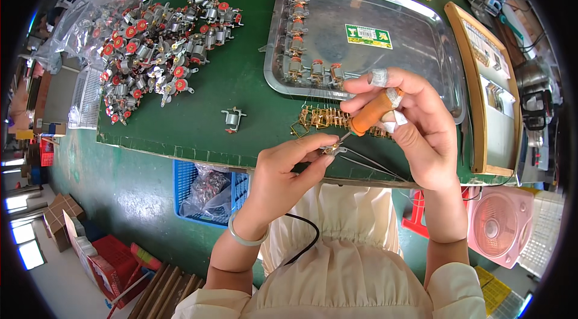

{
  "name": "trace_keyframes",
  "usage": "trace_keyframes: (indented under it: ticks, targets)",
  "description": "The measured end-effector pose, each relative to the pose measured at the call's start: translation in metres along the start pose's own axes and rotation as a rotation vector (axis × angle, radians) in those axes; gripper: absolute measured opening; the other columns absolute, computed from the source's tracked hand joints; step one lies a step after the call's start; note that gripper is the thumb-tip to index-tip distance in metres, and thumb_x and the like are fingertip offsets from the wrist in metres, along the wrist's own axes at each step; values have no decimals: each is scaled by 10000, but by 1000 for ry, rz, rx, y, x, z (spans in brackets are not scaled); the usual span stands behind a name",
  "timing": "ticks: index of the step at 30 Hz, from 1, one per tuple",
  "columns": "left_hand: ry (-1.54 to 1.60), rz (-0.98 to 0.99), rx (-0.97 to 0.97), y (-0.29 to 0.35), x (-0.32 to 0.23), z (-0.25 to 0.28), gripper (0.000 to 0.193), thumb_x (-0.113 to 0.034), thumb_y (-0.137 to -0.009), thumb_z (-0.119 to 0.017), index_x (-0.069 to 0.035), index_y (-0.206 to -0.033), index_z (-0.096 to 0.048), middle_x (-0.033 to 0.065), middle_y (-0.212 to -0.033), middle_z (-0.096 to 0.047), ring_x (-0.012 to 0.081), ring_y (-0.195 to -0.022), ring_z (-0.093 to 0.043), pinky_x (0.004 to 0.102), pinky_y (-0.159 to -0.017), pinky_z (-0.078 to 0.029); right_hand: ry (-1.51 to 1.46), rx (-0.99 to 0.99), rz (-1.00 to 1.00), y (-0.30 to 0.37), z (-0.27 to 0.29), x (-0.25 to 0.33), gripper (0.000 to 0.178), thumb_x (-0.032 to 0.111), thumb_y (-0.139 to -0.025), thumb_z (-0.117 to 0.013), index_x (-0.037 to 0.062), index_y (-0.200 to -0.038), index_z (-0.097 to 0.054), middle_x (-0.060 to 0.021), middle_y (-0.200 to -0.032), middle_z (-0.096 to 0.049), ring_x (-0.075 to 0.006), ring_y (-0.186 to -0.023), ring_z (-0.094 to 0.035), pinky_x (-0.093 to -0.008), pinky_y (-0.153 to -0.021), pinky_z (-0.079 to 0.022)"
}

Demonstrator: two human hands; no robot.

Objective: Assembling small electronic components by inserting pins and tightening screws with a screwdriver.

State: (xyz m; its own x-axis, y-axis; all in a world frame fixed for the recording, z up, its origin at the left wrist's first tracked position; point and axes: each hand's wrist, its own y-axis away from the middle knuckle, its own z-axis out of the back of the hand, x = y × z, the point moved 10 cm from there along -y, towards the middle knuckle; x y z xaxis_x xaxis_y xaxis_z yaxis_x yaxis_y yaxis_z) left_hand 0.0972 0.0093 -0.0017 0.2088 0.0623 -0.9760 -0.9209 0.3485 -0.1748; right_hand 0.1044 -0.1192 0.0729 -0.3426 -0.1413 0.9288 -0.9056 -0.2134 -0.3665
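My left hand (280,168) pinches a small metal motor (332,150) near the front edge of the table. A screwdriver (370,114) with an orange handle is gripped in my right hand (430,135), whose thumb and a finger are wrapped with white tape. The screwdriver's tip meets the motor, which is mostly covered by my left fingers. Just beyond my hands lies a row of brass-coloured clips (325,117), partly hidden by the right hand. Thin tweezers (378,166) rest at the table edge between my hands. One loose motor (232,120) stands to the left.
A metal tray (403,18) holds several motors along its left and near sides. At the left is a heap of motors (162,48) beside a plastic bag (90,12). A wooden-framed box (475,90) stands at the right; a blue crate (183,189) sits below the table.
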Motion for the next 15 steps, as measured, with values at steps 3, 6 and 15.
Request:
trace_keyframes:
  ticks: [3, 6, 15]
  targets:
    - [2, -3, -4, 1, 1, 1, 272, 20, -737, -632, -36, -1002, -610, 66, -731, -615, 100, -629, -603, 208, -557, -458, -24, -44, 0, 1, 3, 0, 309, 48, -862, -443, -15, -1163, -410, -204, -1109, -526, -255, -965, -566, -360, -839, -449]
    - [-8, 1, -2, 1, 0, 1, 273, 20, -735, -633, -37, -1001, -610, 69, -731, -614, 102, -629, -603, 209, -559, -459, -32, -37, -23, 0, 4, -1, 309, 51, -866, -439, -13, -1166, -406, -203, -1102, -528, -252, -956, -569, -361, -838, -449]
    - [-55, -37, -22, 1, -2, 0, 263, 13, -725, -653, -34, -981, -619, 88, -753, -627, 110, -622, -602, 223, -555, -472, 578, -85, 100, 5, 2, 13, 398, 2, -753, -642, -47, -1118, -492, -123, -1027, -542, -162, -869, -565, -262, -764, -475]
